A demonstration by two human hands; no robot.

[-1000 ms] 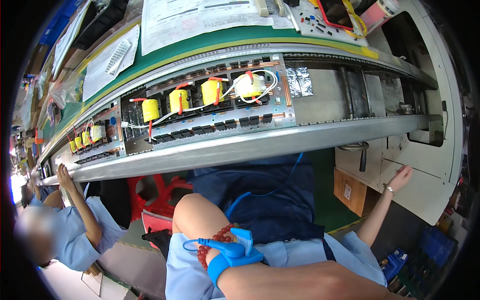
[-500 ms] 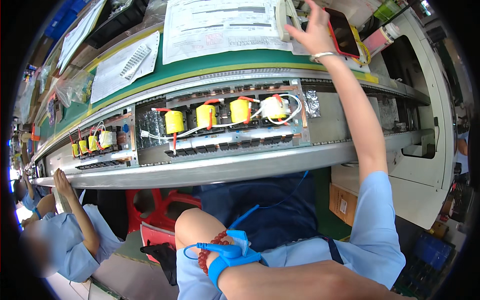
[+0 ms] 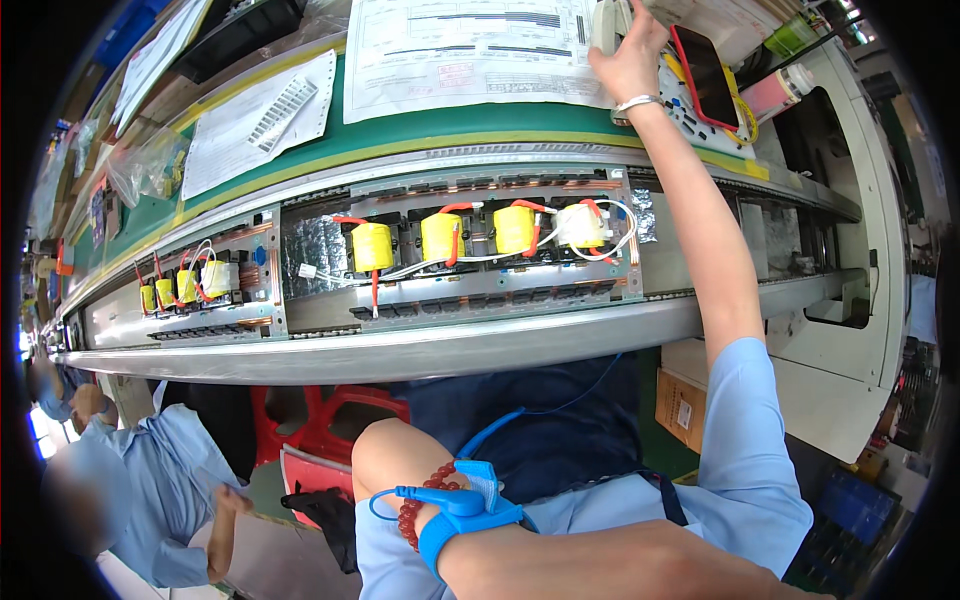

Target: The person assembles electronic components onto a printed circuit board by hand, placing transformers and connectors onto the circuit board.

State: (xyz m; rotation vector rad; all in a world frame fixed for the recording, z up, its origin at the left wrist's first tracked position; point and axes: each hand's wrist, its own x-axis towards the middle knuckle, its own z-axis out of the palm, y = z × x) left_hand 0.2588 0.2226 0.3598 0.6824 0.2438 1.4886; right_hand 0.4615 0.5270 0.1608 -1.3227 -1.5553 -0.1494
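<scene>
My right hand reaches far out over the back of the bench, thumb apart from the raised fingers. It is beside a pale, curved plastic object at the top edge; whether it touches this cannot be told. A red-edged phone lies right of the hand. My left arm is folded, with red beads and a blue wrist strap; my left hand looms large at the bottom, its fingers out of view. Between lies a circuit board on the rail, carrying yellow-wrapped coils with red and white wires.
A metal conveyor rail crosses the view, with a second coil board further left. Printed sheets cover the green bench top. A white machine housing stands at the right. At lower left sits a co-worker near a red chair.
The view has shifted slightly, so board, papers and phone appear further right. My right hand is now closer to the pale object. The co-worker's hand has left the rail and dropped lower.
</scene>
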